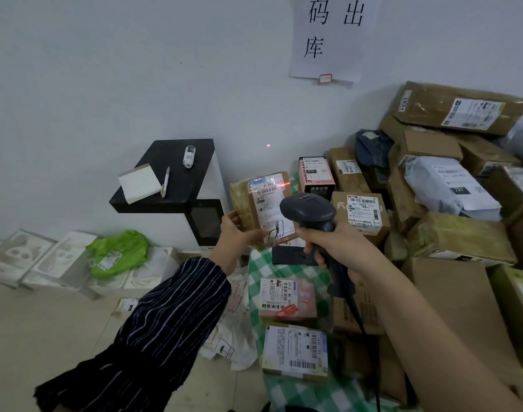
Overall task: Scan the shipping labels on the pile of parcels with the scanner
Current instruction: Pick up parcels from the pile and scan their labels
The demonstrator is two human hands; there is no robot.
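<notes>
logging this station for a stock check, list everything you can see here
held parcel: one, brown with white label, raised in the left hand
scanner: one, dark grey, in the right hand, aimed at that label
parcel pile: many, mostly brown, right side against the wall
pink parcel: one, pink, on the checked cloth
checked cloth: one, green and white, under the near parcels
shelf: one, black, left of the pile
notepad: one, white, on the shelf
pen: one, white, beside the notepad
green bag: one, green, floor at left
paper sign: one, white, on the wall
left hand: one, striped dark sleeve, gripping the held parcel
right hand: one, bare forearm, gripping the scanner handle
</notes>
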